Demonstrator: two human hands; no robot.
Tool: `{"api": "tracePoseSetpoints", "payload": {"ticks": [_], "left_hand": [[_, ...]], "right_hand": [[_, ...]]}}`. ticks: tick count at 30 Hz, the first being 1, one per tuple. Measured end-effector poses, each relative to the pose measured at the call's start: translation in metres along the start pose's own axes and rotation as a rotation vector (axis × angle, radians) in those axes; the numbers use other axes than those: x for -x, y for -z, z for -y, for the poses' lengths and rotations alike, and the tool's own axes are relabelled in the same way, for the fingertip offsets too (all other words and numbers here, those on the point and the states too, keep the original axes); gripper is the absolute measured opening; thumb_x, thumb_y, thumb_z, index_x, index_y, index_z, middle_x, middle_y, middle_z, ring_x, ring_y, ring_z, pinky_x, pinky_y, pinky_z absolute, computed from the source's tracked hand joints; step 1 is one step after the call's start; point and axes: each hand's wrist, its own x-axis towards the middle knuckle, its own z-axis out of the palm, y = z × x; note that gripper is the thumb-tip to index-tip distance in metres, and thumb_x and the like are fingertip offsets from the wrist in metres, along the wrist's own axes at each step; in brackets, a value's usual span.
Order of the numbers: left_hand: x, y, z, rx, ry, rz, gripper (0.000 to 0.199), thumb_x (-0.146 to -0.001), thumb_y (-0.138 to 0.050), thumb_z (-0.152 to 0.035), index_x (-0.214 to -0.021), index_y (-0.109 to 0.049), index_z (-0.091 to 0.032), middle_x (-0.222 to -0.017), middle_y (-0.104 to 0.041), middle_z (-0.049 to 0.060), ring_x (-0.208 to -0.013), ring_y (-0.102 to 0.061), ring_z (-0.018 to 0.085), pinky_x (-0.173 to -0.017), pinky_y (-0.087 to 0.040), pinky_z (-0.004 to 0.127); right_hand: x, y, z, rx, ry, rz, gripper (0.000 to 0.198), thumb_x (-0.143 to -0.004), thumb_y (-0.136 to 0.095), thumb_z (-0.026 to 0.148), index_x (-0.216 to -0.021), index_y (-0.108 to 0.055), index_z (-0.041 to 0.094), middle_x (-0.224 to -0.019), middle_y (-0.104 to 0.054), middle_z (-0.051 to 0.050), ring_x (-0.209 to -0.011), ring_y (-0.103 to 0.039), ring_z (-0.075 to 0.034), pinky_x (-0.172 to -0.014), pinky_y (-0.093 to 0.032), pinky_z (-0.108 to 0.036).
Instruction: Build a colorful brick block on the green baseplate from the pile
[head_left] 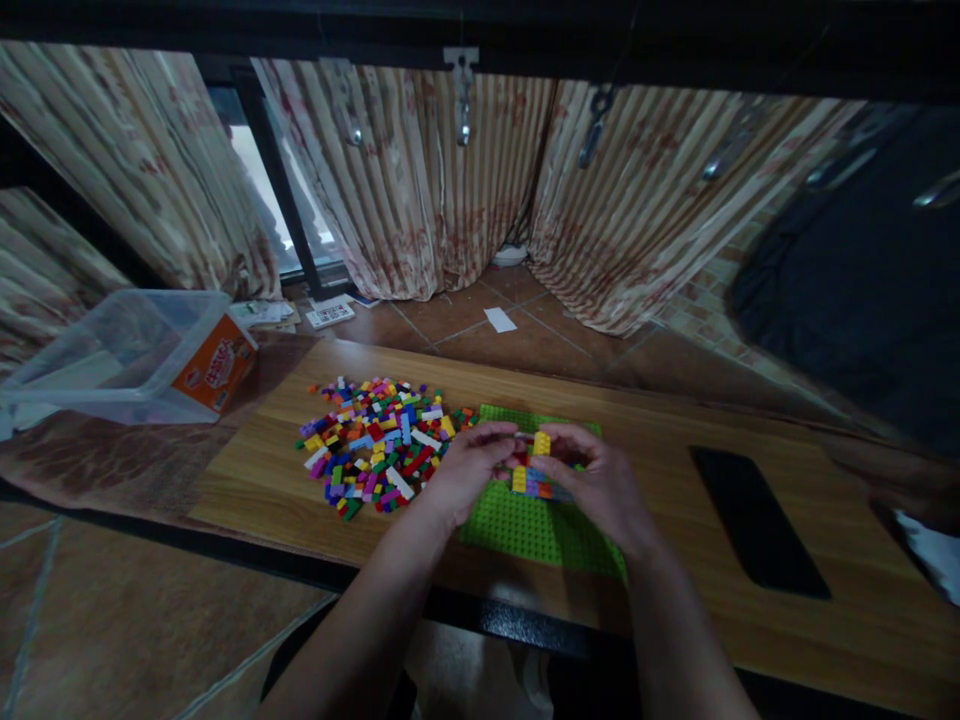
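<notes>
Both hands are meeting over a flat green studded plastic baseplate (525, 525) that is lying on the wooden surface (675, 470). The left hand (465, 470) and the right hand (600, 480) are pinching a small build of coloured bricks (536, 470), yellow on top, with their fingers (499, 432) closing around it just above the plate. A loose pile of small multicoloured plastic bricks (375, 445) is lying just left of the plate. A flat black rectangular phone (757, 520) is resting well to the right. A clear plastic storage tub (120, 355) is sitting at far left.
</notes>
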Motion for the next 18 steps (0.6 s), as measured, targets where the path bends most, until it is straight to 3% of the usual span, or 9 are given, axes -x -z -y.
{"api": "tracePoseSetpoints", "payload": {"ticks": [3, 5, 12, 18], "left_hand": [[-0.005, 0.004, 0.0, -0.192, -0.083, -0.158, 0.021, -0.074, -0.067, -0.023, -0.093, -0.069, -0.014, -0.082, -0.069, 0.003, -0.067, -0.058, 0.011, -0.061, -0.043, 0.022], [-0.008, 0.006, 0.004, -0.314, -0.121, -0.206, 0.02, -0.077, -0.064, -0.025, -0.093, -0.069, -0.015, -0.08, -0.069, 0.002, -0.069, -0.059, 0.013, -0.062, -0.044, 0.023], [-0.016, 0.004, 0.021, -0.366, -0.183, -0.115, 0.029, -0.081, -0.062, -0.024, -0.108, -0.068, -0.017, -0.105, -0.072, 0.008, -0.089, -0.065, 0.019, -0.082, -0.051, 0.032], [-0.016, 0.003, 0.024, -0.349, -0.149, -0.088, 0.033, -0.085, -0.058, -0.024, -0.116, -0.066, -0.017, -0.112, -0.071, 0.01, -0.096, -0.066, 0.02, -0.087, -0.052, 0.035]], "right_hand": [[-0.004, 0.005, -0.008, 0.152, 0.009, -0.131, 0.037, -0.073, -0.073, 0.041, -0.104, -0.07, 0.021, -0.086, -0.071, -0.005, -0.075, -0.064, -0.02, -0.071, -0.051, -0.036], [-0.006, 0.005, -0.012, 0.236, 0.019, -0.142, 0.034, -0.073, -0.071, 0.04, -0.103, -0.071, 0.022, -0.088, -0.07, -0.005, -0.077, -0.063, -0.021, -0.072, -0.051, -0.037], [-0.014, -0.008, -0.014, 0.344, 0.11, -0.041, 0.032, -0.075, -0.069, 0.033, -0.105, -0.07, 0.023, -0.104, -0.069, -0.008, -0.099, -0.061, -0.026, -0.09, -0.046, -0.045], [-0.019, -0.011, -0.015, 0.44, 0.146, 0.006, 0.029, -0.074, -0.07, 0.031, -0.102, -0.071, 0.023, -0.1, -0.069, -0.007, -0.1, -0.059, -0.027, -0.09, -0.044, -0.045]]}}
